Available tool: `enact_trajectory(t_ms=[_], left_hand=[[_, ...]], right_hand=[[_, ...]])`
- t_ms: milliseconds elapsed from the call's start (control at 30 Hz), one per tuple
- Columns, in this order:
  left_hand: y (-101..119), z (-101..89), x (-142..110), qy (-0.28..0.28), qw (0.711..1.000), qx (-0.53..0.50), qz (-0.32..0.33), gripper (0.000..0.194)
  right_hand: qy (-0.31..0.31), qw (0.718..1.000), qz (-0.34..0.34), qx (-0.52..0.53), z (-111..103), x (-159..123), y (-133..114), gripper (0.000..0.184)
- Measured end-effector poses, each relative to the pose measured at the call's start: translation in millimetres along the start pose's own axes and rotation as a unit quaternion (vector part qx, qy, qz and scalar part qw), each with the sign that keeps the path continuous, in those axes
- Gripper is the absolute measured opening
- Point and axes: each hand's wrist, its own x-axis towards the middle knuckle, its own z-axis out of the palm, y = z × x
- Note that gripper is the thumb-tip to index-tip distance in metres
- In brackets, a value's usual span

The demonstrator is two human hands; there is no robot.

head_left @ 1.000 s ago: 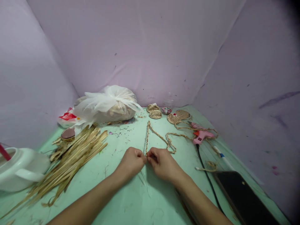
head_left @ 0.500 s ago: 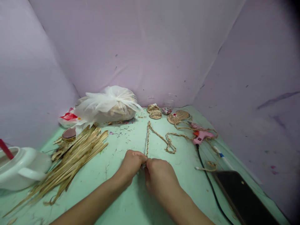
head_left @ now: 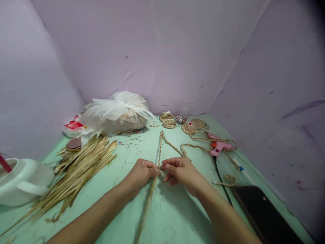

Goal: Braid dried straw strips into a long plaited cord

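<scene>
A thin twisted cord of dried plant fibre [head_left: 160, 149] runs toward me down the middle of the table. My left hand [head_left: 143, 172] pinches it at its near end, thumb against the fingers. Below that pinch, loose fibre strands [head_left: 147, 206] trail toward the table's front edge, slightly blurred. Just right of the pinch is my right hand [head_left: 179, 169], its fingers bent and apart close to the cord. A short pale strand end pokes out between the two hands. At its far end the cord bends back and continues right as more cord [head_left: 172, 145].
Dried leaf strips [head_left: 88, 166] lie left, beside a white pot [head_left: 25, 181]. Behind them sits a stuffed white plastic bag [head_left: 119, 112]. Rightward are a pink glue gun [head_left: 219, 147] with a black cable, a phone [head_left: 264, 213] and coiled fibre discs [head_left: 169, 122].
My right hand has come off the cord and moved slightly right, with its fingers spreading. My left hand keeps its pinch. The loose strands below now show.
</scene>
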Motion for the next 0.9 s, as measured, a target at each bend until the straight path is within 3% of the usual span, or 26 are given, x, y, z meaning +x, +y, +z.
enact_trajectory(t_ms=[133, 233, 400, 600, 667, 800, 900], left_hand=[[-2, -0.5, 2, -0.019, 1.0, 0.012, -0.002, 0.01], [-6, -1.0, 4, -0.029, 0.999, 0.041, 0.012, 0.012], [-6, -6.9, 6, -0.054, 0.986, 0.146, 0.058, 0.017], [14, -40.2, 5, -0.118, 0.959, 0.256, 0.042, 0.018], [27, -62.7, -1, -0.059, 0.945, 0.316, 0.066, 0.019], [56, -118.8, -29, 0.172, 0.887, 0.412, 0.118, 0.013], [67, -151.7, -51, 0.193, 0.84, 0.503, 0.067, 0.012]], right_hand=[[-0.035, 0.999, -0.033, -0.021, 14, 12, 19, 0.011], [-0.016, 0.998, -0.05, -0.033, 11, 16, 24, 0.009], [-0.037, 0.997, -0.056, -0.029, 6, 16, 23, 0.01], [-0.064, 0.997, -0.038, -0.032, 3, 14, 23, 0.017], [-0.072, 0.996, -0.036, -0.024, 3, 14, 24, 0.02], [-0.075, 0.996, -0.035, -0.025, 2, 16, 28, 0.026], [-0.088, 0.995, -0.019, -0.034, 2, 17, 30, 0.029]])
